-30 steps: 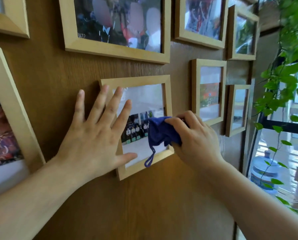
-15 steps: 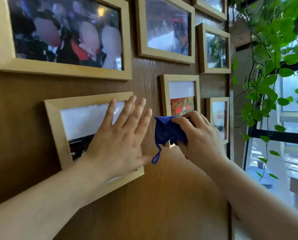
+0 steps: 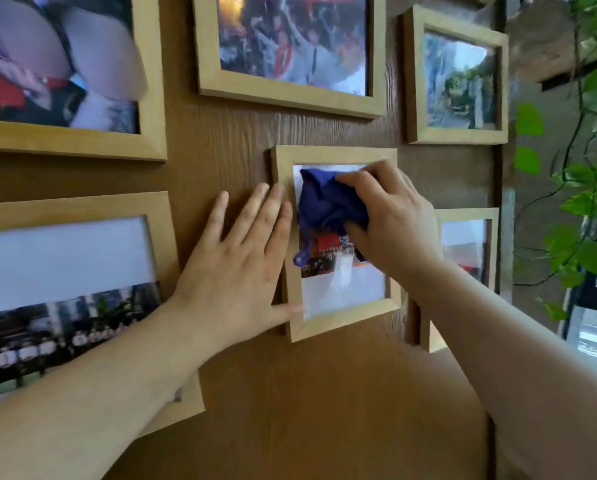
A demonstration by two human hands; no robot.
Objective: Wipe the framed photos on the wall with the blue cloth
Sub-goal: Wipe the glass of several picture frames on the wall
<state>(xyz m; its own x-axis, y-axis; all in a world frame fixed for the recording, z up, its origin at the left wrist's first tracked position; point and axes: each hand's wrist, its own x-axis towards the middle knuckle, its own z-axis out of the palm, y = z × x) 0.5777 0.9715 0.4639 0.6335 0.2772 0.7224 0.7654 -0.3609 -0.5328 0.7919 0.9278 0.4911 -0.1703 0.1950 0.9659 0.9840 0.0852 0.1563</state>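
blue cloth (image 3: 328,206), bunched and clenched in the right hand (image 3: 390,220), presses on the glass of the small upright frame (image 3: 338,323), while the left hand (image 3: 241,265) lies flat and released against its left edge, apparently steadying it for wiping.

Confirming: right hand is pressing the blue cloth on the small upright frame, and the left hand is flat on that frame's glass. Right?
Not quite. In the head view the left hand lies flat on the wood wall beside the frame, fingertips at its left edge. The right hand does press the blue cloth there.

Matt wood frame (image 3: 338,155), glossy glazing; soft blue cloth (image 3: 328,206).
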